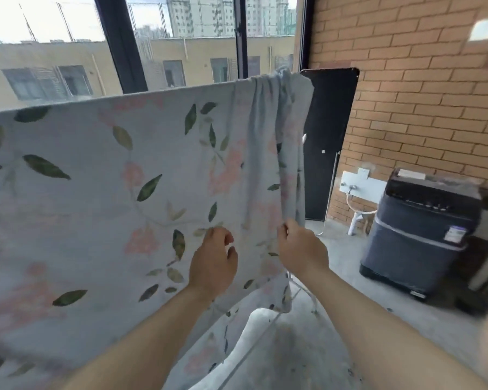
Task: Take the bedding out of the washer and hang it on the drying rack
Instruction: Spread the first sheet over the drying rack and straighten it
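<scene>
A pale sheet with green leaves and pink flowers (102,175) hangs over the top of the drying rack and fills the left and middle of the head view. Its right end is bunched into folds (268,142). My right hand (302,250) pinches the bunched right edge low down. Against the flat cloth just left of it rests my left hand (213,261), fingers curled and slightly apart, with no cloth gripped. Only thin white legs of the drying rack (302,291) show below the sheet. The dark grey washer (423,235) stands at the right by the brick wall, lid down.
Large dark-framed windows (124,43) run behind the rack. A black panel (327,142) leans in the corner by the brick wall (420,94). A tap and white hose (352,198) sit low on the wall left of the washer. Grey concrete floor (344,277) lies between rack and washer.
</scene>
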`<state>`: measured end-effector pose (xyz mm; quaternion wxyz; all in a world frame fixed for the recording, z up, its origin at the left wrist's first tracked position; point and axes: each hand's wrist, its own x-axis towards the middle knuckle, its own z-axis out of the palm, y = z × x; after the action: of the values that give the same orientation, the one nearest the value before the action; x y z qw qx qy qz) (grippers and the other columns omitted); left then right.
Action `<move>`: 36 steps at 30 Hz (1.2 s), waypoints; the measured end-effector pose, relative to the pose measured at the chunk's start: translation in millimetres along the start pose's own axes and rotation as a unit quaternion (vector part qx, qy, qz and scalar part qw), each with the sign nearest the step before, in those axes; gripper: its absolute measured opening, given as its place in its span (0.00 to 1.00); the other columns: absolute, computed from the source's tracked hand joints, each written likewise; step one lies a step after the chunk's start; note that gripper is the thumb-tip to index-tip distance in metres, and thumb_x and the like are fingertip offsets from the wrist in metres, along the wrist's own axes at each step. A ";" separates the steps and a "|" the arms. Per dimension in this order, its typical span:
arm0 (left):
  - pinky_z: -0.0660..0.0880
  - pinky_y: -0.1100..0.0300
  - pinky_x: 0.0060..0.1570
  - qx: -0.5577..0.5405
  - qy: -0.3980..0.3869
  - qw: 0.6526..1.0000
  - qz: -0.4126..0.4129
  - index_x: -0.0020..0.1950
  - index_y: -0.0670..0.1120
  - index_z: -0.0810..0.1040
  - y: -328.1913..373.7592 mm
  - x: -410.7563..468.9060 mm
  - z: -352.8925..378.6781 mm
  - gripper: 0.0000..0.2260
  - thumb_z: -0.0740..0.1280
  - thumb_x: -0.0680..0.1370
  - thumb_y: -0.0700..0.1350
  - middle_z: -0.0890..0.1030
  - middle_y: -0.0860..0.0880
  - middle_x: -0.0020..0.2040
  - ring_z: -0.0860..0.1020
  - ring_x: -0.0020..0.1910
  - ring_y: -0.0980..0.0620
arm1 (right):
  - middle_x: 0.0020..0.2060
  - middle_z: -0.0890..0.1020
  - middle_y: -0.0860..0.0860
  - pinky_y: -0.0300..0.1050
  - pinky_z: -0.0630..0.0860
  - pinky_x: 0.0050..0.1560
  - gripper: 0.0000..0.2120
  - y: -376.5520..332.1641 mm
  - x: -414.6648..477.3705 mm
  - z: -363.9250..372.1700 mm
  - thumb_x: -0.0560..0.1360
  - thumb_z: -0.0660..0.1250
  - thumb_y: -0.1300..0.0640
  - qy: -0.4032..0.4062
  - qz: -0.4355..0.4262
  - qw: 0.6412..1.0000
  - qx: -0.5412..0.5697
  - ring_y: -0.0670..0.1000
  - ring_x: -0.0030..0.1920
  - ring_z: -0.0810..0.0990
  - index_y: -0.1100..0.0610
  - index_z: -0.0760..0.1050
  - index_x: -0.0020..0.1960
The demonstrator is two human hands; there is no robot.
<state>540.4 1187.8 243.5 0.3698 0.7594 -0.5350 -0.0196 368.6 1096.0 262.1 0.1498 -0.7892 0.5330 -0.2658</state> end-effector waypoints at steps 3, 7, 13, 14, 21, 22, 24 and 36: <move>0.68 0.61 0.36 -0.007 -0.030 0.999 -0.011 0.50 0.52 0.69 46.5 31.0 48.8 0.06 0.65 0.80 0.44 0.72 0.56 0.48 0.73 0.38 0.57 | 0.39 0.80 0.51 0.49 0.76 0.38 0.15 59.9 38.2 -29.1 0.85 0.48 0.48 0.000 0.023 1.000 -0.017 0.55 0.38 0.77 0.52 0.70 0.49; 0.72 0.56 0.39 0.021 -0.059 0.998 -0.025 0.49 0.50 0.69 88.1 73.1 97.7 0.05 0.64 0.82 0.49 0.75 0.54 0.44 0.74 0.39 0.55 | 0.41 0.79 0.51 0.50 0.77 0.41 0.15 112.9 86.9 -44.6 0.84 0.49 0.48 -0.014 0.046 0.999 -0.016 0.56 0.41 0.77 0.53 0.71 0.51; 0.77 0.52 0.41 0.067 -0.061 0.995 -0.040 0.45 0.51 0.68 104.7 155.8 155.2 0.11 0.62 0.82 0.55 0.76 0.52 0.37 0.76 0.37 0.49 | 0.45 0.81 0.50 0.52 0.81 0.46 0.13 159.1 162.4 -34.7 0.84 0.52 0.47 -0.035 0.037 0.998 -0.021 0.52 0.42 0.79 0.51 0.73 0.53; 0.78 0.51 0.40 0.073 -0.056 0.995 -0.038 0.44 0.51 0.67 104.7 170.7 162.9 0.12 0.62 0.82 0.56 0.76 0.52 0.36 0.76 0.36 0.49 | 0.46 0.81 0.50 0.51 0.81 0.46 0.13 163.1 176.4 -32.6 0.84 0.52 0.47 -0.042 0.032 0.998 -0.025 0.53 0.43 0.79 0.51 0.73 0.54; 0.75 0.54 0.35 0.069 0.001 0.997 -0.039 0.45 0.49 0.70 105.6 298.4 214.4 0.13 0.58 0.83 0.57 0.76 0.53 0.37 0.77 0.36 0.50 | 0.51 0.80 0.53 0.49 0.74 0.44 0.12 173.7 311.4 -26.8 0.82 0.53 0.47 -0.078 -0.006 0.995 -0.057 0.57 0.46 0.76 0.53 0.71 0.53; 0.76 0.54 0.36 0.068 0.010 0.997 -0.042 0.45 0.49 0.70 108.4 315.3 218.7 0.13 0.59 0.83 0.56 0.77 0.52 0.38 0.78 0.37 0.49 | 0.51 0.80 0.53 0.49 0.74 0.44 0.12 173.0 329.4 -28.3 0.83 0.53 0.47 -0.081 -0.015 0.995 -0.062 0.57 0.46 0.76 0.53 0.71 0.53; 0.74 0.56 0.36 0.061 0.033 0.997 -0.042 0.45 0.49 0.71 117.9 347.3 224.5 0.11 0.60 0.82 0.54 0.77 0.51 0.39 0.78 0.39 0.49 | 0.51 0.80 0.53 0.49 0.74 0.44 0.12 173.3 363.6 -32.9 0.83 0.53 0.47 -0.078 -0.031 0.995 -0.061 0.57 0.46 0.76 0.53 0.70 0.52; 0.68 0.48 0.61 0.292 0.343 0.888 0.086 0.60 0.47 0.75 220.5 524.1 127.4 0.13 0.61 0.80 0.51 0.76 0.47 0.60 0.72 0.61 0.44 | 0.61 0.73 0.59 0.56 0.72 0.60 0.16 119.1 571.9 -62.0 0.81 0.56 0.53 0.019 -0.169 0.980 0.100 0.62 0.62 0.72 0.57 0.70 0.66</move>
<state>534.0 651.5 471.3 0.2918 0.7434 -0.4194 0.4317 408.2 526.1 399.3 0.1708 -0.8436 0.3656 -0.3543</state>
